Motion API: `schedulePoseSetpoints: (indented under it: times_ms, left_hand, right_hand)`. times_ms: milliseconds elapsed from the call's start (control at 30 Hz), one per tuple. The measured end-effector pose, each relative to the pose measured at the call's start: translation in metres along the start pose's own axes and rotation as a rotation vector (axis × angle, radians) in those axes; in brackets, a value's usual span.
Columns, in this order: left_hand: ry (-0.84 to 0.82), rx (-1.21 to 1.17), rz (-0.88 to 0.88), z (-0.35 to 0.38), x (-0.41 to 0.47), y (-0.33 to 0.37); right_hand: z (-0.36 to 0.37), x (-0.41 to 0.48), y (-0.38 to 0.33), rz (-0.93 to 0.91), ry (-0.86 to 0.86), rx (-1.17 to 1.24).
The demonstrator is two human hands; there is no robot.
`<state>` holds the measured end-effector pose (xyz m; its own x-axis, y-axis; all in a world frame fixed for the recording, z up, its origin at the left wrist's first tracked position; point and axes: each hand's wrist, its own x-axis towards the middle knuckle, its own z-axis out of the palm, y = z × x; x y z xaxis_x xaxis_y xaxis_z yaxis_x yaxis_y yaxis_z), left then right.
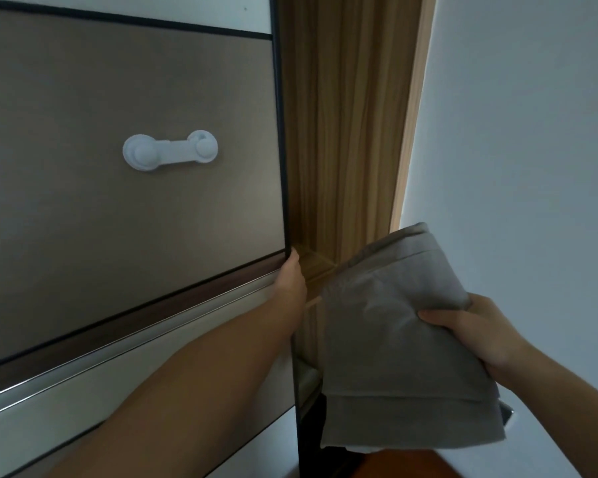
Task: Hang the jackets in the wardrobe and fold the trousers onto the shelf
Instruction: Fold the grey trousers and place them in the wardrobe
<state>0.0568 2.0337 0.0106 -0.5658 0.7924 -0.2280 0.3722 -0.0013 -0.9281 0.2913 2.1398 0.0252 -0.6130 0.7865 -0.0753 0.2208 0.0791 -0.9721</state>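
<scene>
The big taupe-panelled, dark-framed sliding wardrobe door (118, 201) fills the left side, with a paler band and a metal rail across it lower down. Right of it stands a plain white wall (515, 132). Between the two, the open gap shows the light wood-grain wardrobe interior (342, 132), running far up out of sight; a small wooden ledge (316, 263) sits inside it just past the door's edge, and below that the inside goes dark and I cannot make out what it holds.

The folded grey cloth trousers (394, 339) are held up in the air in front of that gap, near its right side, covering the lower part of the opening. The right hand (477, 326) grips them by their right edge, fingers curled on top. The left hand (292, 274) is hooked round the door's right edge, thumb on the frame, fingers hidden behind it.

A white plastic child-safety latch (170, 150) is stuck to the door panel, well left of that hand.
</scene>
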Motion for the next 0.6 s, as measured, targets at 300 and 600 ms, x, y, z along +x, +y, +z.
schedulePoseSetpoints:
  times_ms: [300,600]
  left_hand:
    - [-0.166,-0.112,0.007,0.037,-0.069,0.001]
    - [-0.186,-0.148,-0.077,0.111,-0.133,0.002]
  right_hand:
    - [0.022,-0.012,-0.013,-0.033,-0.084,-0.023]
    - [0.069,-0.023,-0.013,-0.048,-0.199,-0.088]
